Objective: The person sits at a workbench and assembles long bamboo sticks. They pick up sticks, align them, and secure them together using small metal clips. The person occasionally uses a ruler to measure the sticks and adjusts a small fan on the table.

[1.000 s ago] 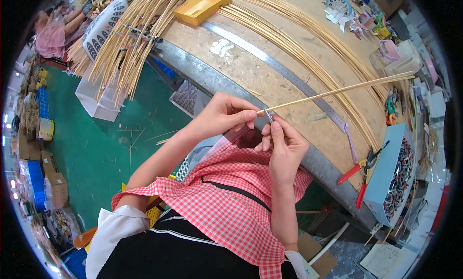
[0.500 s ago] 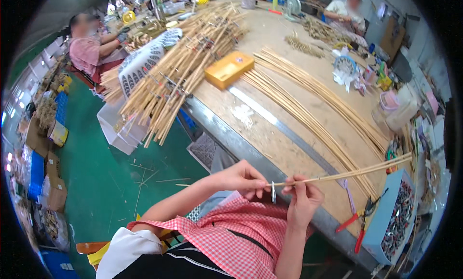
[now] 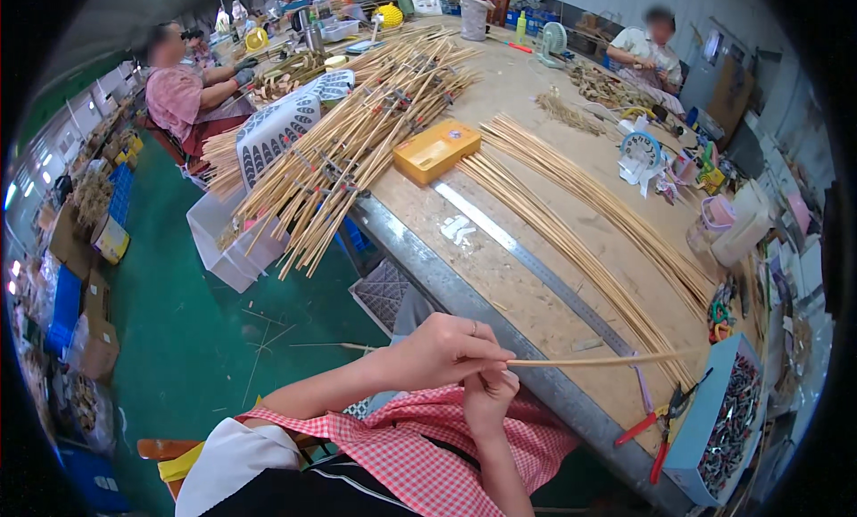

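Note:
My left hand (image 3: 444,351) pinches the near end of a long thin bamboo strip (image 3: 607,361) that runs to the right across the workbench edge. My right hand (image 3: 487,398) sits just under it, fingers curled against the same end of the strip. Both hands hover over my red checked apron (image 3: 446,454), in front of the metal-edged bench (image 3: 464,294). A fan of many more bamboo strips (image 3: 580,213) lies on the bench beyond.
A yellow box (image 3: 436,150), a long steel ruler (image 3: 536,267), red-handled pliers (image 3: 656,423) and a blue box of small clips (image 3: 728,419) lie on the bench. Bundled sticks (image 3: 348,151) overhang its left end above white baskets (image 3: 277,133). Two other people sit at the far side.
My hands have dropped lower in the picture and the view has tilted up, showing more of the bench. The small metal piece seen at the strip's end before is no longer visible.

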Demonstrator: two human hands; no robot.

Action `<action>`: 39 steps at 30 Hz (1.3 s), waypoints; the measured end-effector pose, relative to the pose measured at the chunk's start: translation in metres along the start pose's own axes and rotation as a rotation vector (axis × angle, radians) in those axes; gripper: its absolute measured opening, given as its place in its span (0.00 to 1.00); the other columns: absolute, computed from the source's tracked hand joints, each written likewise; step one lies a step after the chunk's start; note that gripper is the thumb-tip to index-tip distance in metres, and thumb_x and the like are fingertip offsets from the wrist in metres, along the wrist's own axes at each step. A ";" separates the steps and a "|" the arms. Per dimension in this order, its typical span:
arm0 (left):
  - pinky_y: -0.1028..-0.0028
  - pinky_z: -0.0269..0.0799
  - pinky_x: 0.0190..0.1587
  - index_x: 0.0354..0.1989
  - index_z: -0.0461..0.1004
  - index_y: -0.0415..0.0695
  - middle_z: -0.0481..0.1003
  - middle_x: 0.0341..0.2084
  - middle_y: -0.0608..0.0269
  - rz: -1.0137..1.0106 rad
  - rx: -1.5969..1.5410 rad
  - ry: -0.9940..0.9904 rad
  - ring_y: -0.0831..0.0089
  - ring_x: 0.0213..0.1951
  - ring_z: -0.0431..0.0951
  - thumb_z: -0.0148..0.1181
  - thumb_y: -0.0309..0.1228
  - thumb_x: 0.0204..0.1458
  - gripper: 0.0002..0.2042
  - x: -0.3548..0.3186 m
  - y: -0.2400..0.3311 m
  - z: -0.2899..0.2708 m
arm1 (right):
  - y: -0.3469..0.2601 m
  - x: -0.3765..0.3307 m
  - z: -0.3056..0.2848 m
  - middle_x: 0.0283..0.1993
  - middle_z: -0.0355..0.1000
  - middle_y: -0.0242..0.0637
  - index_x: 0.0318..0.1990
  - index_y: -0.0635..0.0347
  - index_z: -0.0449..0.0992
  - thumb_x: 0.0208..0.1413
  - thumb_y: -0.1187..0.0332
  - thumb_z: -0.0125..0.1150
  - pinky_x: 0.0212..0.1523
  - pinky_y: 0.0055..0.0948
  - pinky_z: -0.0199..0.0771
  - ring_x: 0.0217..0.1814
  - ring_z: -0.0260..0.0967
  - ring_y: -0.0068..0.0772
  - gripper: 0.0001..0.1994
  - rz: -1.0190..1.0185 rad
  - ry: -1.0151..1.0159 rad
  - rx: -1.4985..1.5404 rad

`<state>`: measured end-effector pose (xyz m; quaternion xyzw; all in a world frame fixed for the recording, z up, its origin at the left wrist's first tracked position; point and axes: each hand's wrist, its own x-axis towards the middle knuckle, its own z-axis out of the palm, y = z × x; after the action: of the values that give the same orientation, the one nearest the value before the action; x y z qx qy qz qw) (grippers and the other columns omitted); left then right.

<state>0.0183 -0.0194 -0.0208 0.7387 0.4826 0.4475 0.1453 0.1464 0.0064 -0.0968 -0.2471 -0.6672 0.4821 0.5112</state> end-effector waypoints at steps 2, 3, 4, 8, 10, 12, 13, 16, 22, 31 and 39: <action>0.74 0.73 0.29 0.35 0.79 0.42 0.76 0.26 0.60 0.051 0.063 -0.006 0.66 0.28 0.78 0.63 0.22 0.42 0.09 0.001 -0.001 -0.002 | -0.003 0.009 -0.003 0.21 0.71 0.34 0.28 0.69 0.73 0.50 0.81 0.56 0.24 0.22 0.67 0.24 0.66 0.17 0.02 -0.019 -0.053 -0.051; 0.74 0.73 0.29 0.34 0.79 0.41 0.76 0.26 0.60 0.063 0.067 -0.003 0.66 0.27 0.78 0.63 0.23 0.42 0.08 0.003 -0.004 -0.004 | -0.004 0.011 -0.010 0.22 0.71 0.34 0.29 0.70 0.74 0.50 0.81 0.56 0.24 0.22 0.67 0.24 0.66 0.17 0.01 -0.006 -0.077 -0.094; 0.73 0.73 0.29 0.33 0.79 0.41 0.76 0.26 0.59 0.067 0.065 0.000 0.65 0.27 0.78 0.63 0.23 0.43 0.07 0.002 -0.006 -0.003 | -0.004 0.016 -0.019 0.24 0.72 0.34 0.32 0.70 0.74 0.51 0.81 0.55 0.25 0.22 0.67 0.26 0.67 0.18 0.03 0.041 -0.193 -0.114; 0.71 0.72 0.28 0.31 0.78 0.40 0.75 0.25 0.57 -0.086 0.036 0.034 0.63 0.26 0.77 0.63 0.22 0.44 0.05 -0.003 -0.011 -0.001 | -0.034 0.033 -0.047 0.26 0.73 0.38 0.34 0.70 0.76 0.52 0.80 0.57 0.24 0.23 0.68 0.26 0.69 0.26 0.04 0.310 0.070 0.192; 0.71 0.72 0.28 0.31 0.78 0.40 0.75 0.25 0.57 -0.099 0.069 -0.015 0.63 0.26 0.77 0.63 0.22 0.44 0.06 -0.002 -0.013 -0.007 | -0.046 0.041 -0.055 0.26 0.72 0.37 0.34 0.71 0.76 0.52 0.81 0.56 0.21 0.19 0.66 0.24 0.67 0.23 0.04 0.344 0.211 0.317; 0.71 0.72 0.28 0.32 0.77 0.40 0.75 0.26 0.58 -0.032 0.065 -0.069 0.62 0.27 0.76 0.62 0.22 0.44 0.06 -0.003 -0.012 -0.007 | -0.049 0.046 -0.069 0.24 0.71 0.37 0.33 0.71 0.77 0.52 0.82 0.56 0.19 0.17 0.64 0.22 0.65 0.21 0.04 0.339 0.209 0.325; 0.71 0.72 0.29 0.33 0.77 0.40 0.75 0.27 0.58 0.009 0.078 -0.092 0.62 0.28 0.76 0.62 0.22 0.44 0.07 -0.002 -0.012 -0.007 | -0.049 0.048 -0.071 0.23 0.71 0.37 0.33 0.72 0.77 0.51 0.83 0.56 0.18 0.17 0.63 0.20 0.64 0.21 0.04 0.330 0.203 0.312; 0.70 0.72 0.30 0.34 0.77 0.40 0.74 0.27 0.58 -0.005 0.044 -0.161 0.62 0.29 0.76 0.61 0.23 0.45 0.07 -0.003 -0.013 -0.006 | -0.048 0.043 -0.072 0.21 0.70 0.38 0.30 0.72 0.77 0.50 0.83 0.57 0.16 0.17 0.61 0.17 0.63 0.20 0.03 0.313 0.211 0.289; 0.73 0.70 0.28 0.37 0.78 0.38 0.76 0.25 0.59 -0.114 -0.335 -0.236 0.70 0.26 0.76 0.57 0.27 0.52 0.08 0.003 -0.014 -0.003 | -0.054 0.036 -0.067 0.20 0.71 0.38 0.29 0.72 0.77 0.47 0.84 0.59 0.16 0.17 0.59 0.16 0.62 0.20 0.02 0.230 0.131 0.215; 0.81 0.63 0.23 0.29 0.78 0.34 0.73 0.16 0.69 -0.441 -0.858 -0.268 0.84 0.21 0.69 0.55 0.31 0.55 0.12 -0.010 -0.013 0.017 | -0.073 0.038 -0.095 0.31 0.74 0.39 0.31 0.69 0.78 0.48 0.79 0.59 0.31 0.23 0.68 0.31 0.70 0.27 0.04 0.238 -0.068 0.017; 0.81 0.64 0.22 0.28 0.78 0.35 0.72 0.14 0.67 -0.376 -0.679 -0.158 0.83 0.19 0.69 0.55 0.33 0.54 0.12 -0.010 -0.026 0.007 | -0.034 0.037 -0.450 0.34 0.72 0.41 0.44 0.70 0.73 0.61 0.66 0.49 0.36 0.26 0.69 0.33 0.69 0.29 0.14 0.058 0.364 -1.483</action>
<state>0.0072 -0.0131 -0.0465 0.5797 0.4212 0.4890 0.4974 0.5534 0.1985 -0.0445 -0.6187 -0.7146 -0.1274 0.3005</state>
